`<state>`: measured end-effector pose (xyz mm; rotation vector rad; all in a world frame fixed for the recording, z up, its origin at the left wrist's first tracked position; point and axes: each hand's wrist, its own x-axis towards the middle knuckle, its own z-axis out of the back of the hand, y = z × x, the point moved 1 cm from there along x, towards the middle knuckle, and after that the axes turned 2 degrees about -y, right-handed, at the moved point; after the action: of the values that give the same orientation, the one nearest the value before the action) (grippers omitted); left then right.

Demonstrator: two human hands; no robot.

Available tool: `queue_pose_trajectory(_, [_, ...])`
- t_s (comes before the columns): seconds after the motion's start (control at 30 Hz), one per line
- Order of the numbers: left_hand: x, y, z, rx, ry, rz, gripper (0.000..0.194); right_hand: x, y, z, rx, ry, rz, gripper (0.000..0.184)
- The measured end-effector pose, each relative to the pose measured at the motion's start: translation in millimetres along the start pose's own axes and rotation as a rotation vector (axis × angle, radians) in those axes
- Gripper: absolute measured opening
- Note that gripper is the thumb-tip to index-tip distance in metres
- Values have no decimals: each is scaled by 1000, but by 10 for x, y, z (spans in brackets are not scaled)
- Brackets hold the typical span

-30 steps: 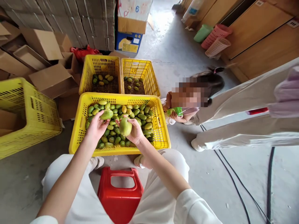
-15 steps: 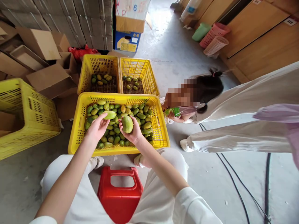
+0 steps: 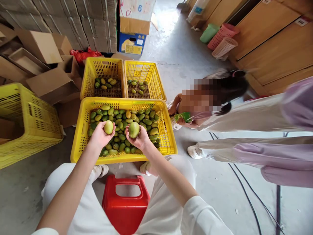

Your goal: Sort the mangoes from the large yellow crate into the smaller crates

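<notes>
My left hand (image 3: 100, 136) is closed round a yellow-green mango (image 3: 108, 127), held end-on above the near yellow crate (image 3: 122, 158). My right hand (image 3: 140, 139) grips a second, larger green mango (image 3: 133, 129) right beside it. Both hands hover over the heap of green and yellow mangoes (image 3: 144, 121) that fills this crate. Beyond it stand two smaller yellow crates, the left one (image 3: 104, 69) and the right one (image 3: 144, 72), each with a few mangoes on the bottom.
A red stool (image 3: 125, 204) is between my knees. Another yellow crate (image 3: 26, 122) stands at the left, with cardboard boxes (image 3: 49, 81) behind. A child (image 3: 215, 98) with a green carton and an adult's legs (image 3: 256, 147) are at the right. Black cables (image 3: 249, 192) cross the floor.
My left hand has turned its mango from lying sideways to end-on and drawn it closer. The right hand's mango stays put. The child has shifted right and the adult has stepped nearer.
</notes>
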<state>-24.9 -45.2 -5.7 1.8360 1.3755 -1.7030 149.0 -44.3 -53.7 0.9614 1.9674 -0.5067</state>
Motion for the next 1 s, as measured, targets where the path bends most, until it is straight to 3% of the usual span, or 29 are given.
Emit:
queue_pose_trajectory(0.17, [22, 7, -29, -86, -64, -57, 18, 13, 61, 57, -4, 27, 131, 30])
queue_pose_trajectory(0.37, [-105, -58, -39, -66, 10, 9, 20, -101, 135, -17, 23, 202, 210, 30])
queue_pose_trajectory(0.63, [-30, -48, 30, -55, 73, -115, 10, -144, 44, -75, 52, 195, 254, 29])
queue_pose_trajectory(0.83, [-42, -46, 48, -163, 102, -230, 21, -157, 106, -39, 75, 291, 336, 33])
queue_pose_trajectory(1.0, [-95, -102, 52, -228, 150, -224, 11, -6, 145, 38, 65, 295, 310, 29])
